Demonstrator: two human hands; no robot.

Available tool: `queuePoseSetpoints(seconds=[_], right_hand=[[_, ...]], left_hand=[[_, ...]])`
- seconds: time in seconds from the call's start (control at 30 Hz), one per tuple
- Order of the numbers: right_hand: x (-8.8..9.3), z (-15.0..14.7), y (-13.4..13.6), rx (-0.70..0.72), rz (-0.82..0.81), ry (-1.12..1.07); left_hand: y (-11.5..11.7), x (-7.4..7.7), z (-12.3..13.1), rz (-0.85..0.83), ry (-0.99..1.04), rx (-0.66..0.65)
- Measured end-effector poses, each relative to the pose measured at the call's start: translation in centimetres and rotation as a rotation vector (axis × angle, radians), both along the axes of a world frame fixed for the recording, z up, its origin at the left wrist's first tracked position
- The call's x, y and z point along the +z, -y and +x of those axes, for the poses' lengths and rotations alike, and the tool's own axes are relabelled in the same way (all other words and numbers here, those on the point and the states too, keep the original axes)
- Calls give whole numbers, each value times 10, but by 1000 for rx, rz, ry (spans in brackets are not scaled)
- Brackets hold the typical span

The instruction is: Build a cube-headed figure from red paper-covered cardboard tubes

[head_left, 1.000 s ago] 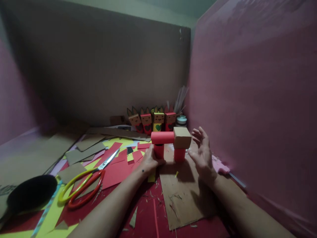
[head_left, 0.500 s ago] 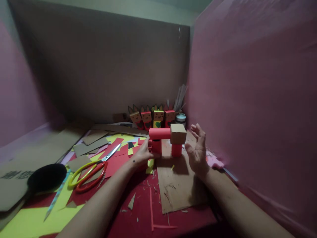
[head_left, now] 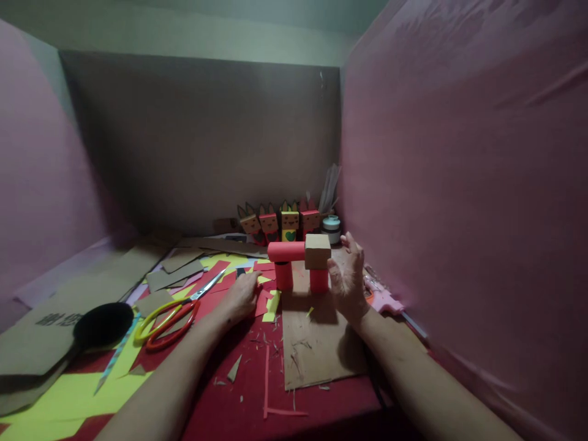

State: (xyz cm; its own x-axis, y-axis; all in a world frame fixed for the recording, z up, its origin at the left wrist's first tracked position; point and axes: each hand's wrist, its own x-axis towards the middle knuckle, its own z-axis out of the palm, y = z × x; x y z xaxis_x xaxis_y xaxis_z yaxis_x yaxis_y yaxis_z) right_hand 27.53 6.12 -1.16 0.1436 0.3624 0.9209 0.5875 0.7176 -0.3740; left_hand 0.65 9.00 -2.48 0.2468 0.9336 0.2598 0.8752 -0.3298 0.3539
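Two upright red paper tubes stand on the cardboard mat: the left red tube (head_left: 283,277) and the right red tube (head_left: 318,280). Across their tops lies a horizontal red tube (head_left: 287,251), its right end against a small brown cardboard box (head_left: 317,251) that sits on the right tube. My right hand (head_left: 348,278) is open beside the box, thumb close to the right tube and fingers apart, holding nothing. Left of the tubes, my left hand (head_left: 243,297) lies low over red and yellow paper scraps, fingers stretched forward and partly hidden.
Scissors (head_left: 172,318), a striped pencil (head_left: 117,352) and a black round-headed object (head_left: 103,324) lie at left among paper and cardboard pieces. Several box-headed paper figures (head_left: 290,223) and a lidded jar (head_left: 331,228) stand at the back. A pink wall (head_left: 459,184) rises at right.
My left hand has let go of the left upright tube and moved left onto the scraps. My right hand stays open beside the box. The camera view has shifted slightly.
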Motion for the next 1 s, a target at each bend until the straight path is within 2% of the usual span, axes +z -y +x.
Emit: queuePoseSetpoints(seconds=[0.17,0.27,0.63,0.8,0.93,1.0], right_hand=[[0,-5,4,3,-17,-20],[-1,-9,4,-2,-50,-61],[1,-11,3,52,-40,-160],[10,-12,12,114,-5,-123],[21,-1,16,-33,157,-5],[23,2,15,-40,164,6]], left_hand=[[7,7,-2,11,-196,22],[10,9,-2,-5,-271,79],[11,20,-6,-21,-389,229],[7,17,-13,14,-301,240],[4,16,-11,54,-118,236],[4,15,-4,73,-4,220]])
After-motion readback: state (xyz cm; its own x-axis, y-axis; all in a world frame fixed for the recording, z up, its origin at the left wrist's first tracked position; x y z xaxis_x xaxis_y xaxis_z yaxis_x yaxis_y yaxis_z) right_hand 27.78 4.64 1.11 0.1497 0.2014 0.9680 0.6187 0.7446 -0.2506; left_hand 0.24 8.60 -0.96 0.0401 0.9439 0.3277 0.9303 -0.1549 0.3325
